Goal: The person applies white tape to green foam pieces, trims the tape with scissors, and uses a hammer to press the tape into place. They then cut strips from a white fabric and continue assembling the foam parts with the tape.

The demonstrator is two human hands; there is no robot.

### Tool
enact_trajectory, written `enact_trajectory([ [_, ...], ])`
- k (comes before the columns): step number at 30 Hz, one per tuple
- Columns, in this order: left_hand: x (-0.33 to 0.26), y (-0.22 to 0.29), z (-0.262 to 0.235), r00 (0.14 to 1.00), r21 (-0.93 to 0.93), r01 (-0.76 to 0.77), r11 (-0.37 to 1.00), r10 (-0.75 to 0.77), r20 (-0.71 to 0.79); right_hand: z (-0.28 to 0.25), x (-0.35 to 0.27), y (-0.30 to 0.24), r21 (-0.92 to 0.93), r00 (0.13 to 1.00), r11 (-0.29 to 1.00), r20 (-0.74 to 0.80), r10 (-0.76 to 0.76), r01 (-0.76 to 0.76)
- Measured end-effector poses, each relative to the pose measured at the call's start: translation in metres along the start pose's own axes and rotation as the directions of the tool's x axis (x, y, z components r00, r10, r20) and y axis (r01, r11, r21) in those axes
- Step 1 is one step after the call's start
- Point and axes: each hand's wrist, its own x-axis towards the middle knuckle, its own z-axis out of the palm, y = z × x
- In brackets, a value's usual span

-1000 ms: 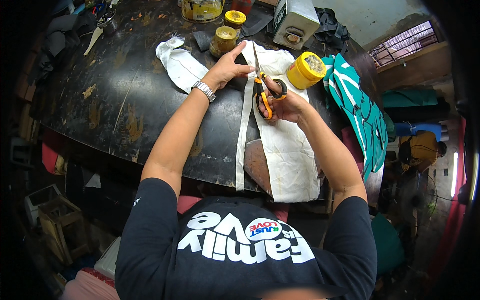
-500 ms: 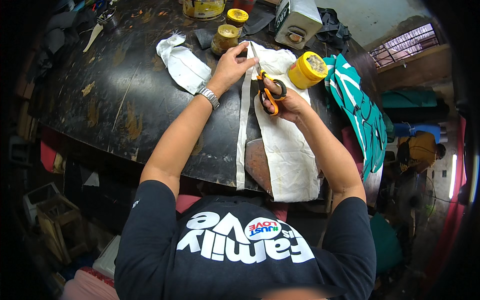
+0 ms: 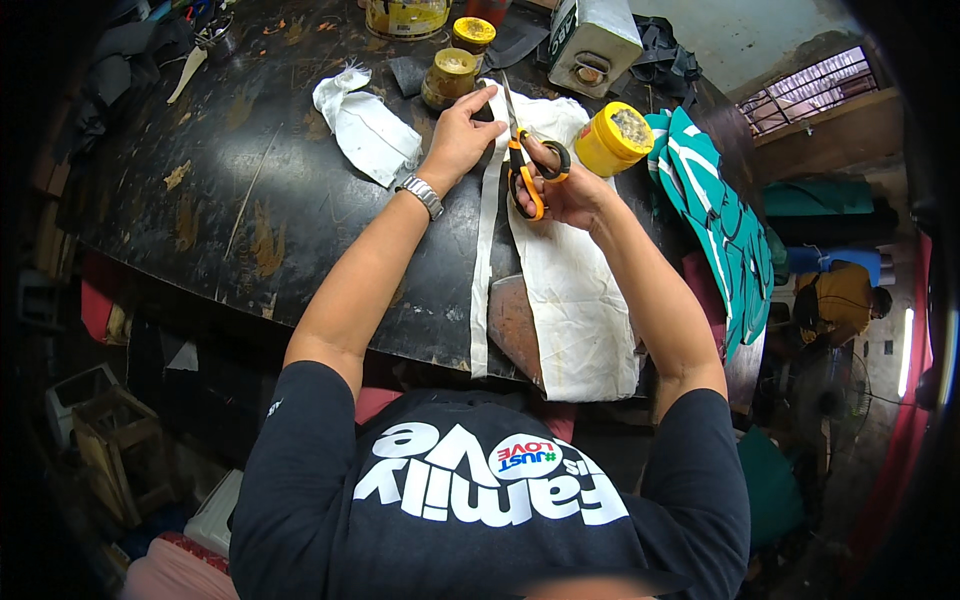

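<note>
A long piece of white cloth (image 3: pixel 575 300) lies along the table, with a narrow strip (image 3: pixel 484 240) cut along its left side. At the far end, my left hand (image 3: pixel 460 140) holds the cloth by the strip, index finger and thumb on either side of it. Black-and-orange scissors (image 3: pixel 527 185) are in my right hand (image 3: pixel 572 190), fingers through the handles. Their blades point away from me, above the cloth beside my left fingers. Under the near part of the cloth, a brown flat piece (image 3: pixel 515 330) shows in the gap by the strip.
A yellow jar (image 3: pixel 612 142) stands right of my right hand. Beyond my left hand are a glue-smeared jar (image 3: pixel 449 80), another yellow-lidded jar (image 3: pixel 473 35) and a metal can (image 3: pixel 595 50). Crumpled white cloth (image 3: pixel 370 135) lies left; green fabric (image 3: pixel 705 210) hangs over the right edge.
The scissors have shifted slightly left and toward me, and their blades now show more fully above the cloth. My left hand stays almost in the same place.
</note>
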Motion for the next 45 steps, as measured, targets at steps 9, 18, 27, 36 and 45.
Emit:
enact_trajectory([
  [9,0.001,0.002,0.000,0.994,-0.054,0.095,0.994,-0.091,0.061,0.000,0.006,0.007,0.054,0.994,0.994,-0.062,-0.091,0.094],
  [18,-0.001,0.000,-0.002,0.996,-0.020,0.027,0.999,-0.025,0.085,0.004,0.001,0.009,0.056,0.996,0.997,-0.072,-0.050,0.054],
  [27,-0.007,0.008,-0.004,0.991,-0.056,0.054,0.997,-0.047,0.126,0.013,0.000,0.012,0.029,0.988,0.994,-0.116,-0.099,0.103],
  [36,-0.067,0.061,-0.033,0.990,-0.297,0.036,0.954,0.006,0.141,0.037,-0.090,0.041,0.116,0.981,0.982,0.105,-0.164,0.152],
  [45,-0.164,0.103,-0.050,0.949,-0.237,0.107,0.966,-0.029,0.313,0.068,-0.189,0.102,-0.032,0.984,0.999,0.179,0.008,-0.002],
])
